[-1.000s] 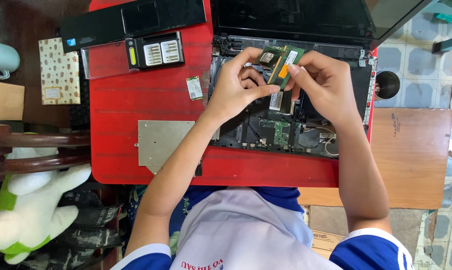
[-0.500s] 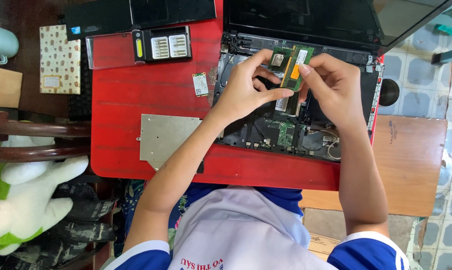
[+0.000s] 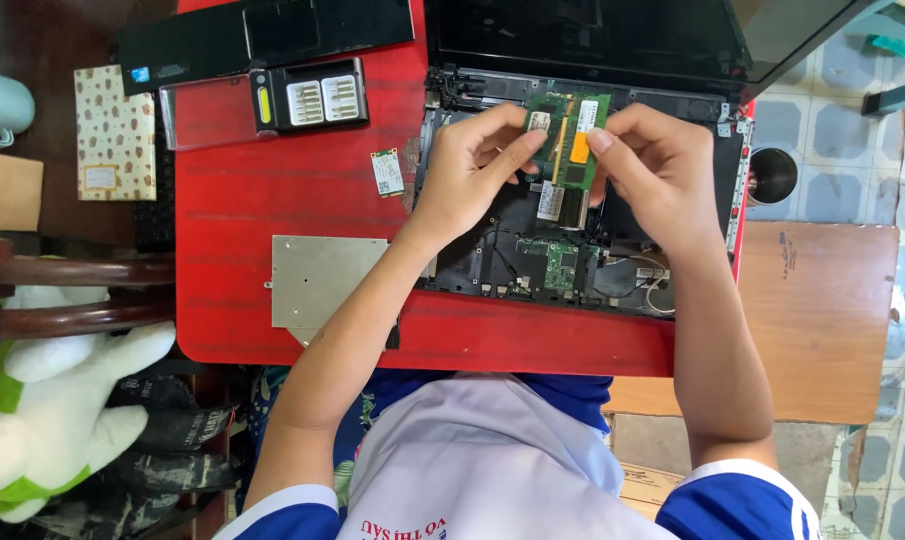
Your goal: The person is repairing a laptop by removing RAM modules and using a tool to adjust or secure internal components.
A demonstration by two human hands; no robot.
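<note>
Above the opened laptop (image 3: 572, 240) on the red worktop (image 3: 302, 200), the green memory module (image 3: 569, 140) sits pinched between both grips, the left hand (image 3: 472, 165) closed on its left edge and the right hand (image 3: 657, 170) closed on its right edge, fingertips meeting across the board.

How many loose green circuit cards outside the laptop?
2: a memory module held between left hand and right hand; a small card on the red table. Others may be hidden.
</note>
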